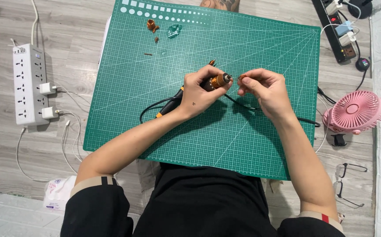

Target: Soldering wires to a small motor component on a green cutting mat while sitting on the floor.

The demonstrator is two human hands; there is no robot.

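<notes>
Head view: at frame centre my left hand (198, 93) grips the black-and-orange rotary tool (212, 83), chuck facing right, while my right hand (260, 87) pinches a small orange bit (242, 77) just beside it. I judge the bit not yet seated; spare parts (152, 25) lie upper left on the green mat (260, 145).

Both forearms bare, reaching fwd from dark short sleeves, converging twd the mat centre. Left hand (199, 93): back up, wrist slightly bent, fingers (214, 73) curled tight, thumb tucked under. Right hand (264, 89): just right of left hand, nearly touching; thumb & index pinched at the tips, other fingers curled loosely behind. Both hands held just above the mat.
</notes>
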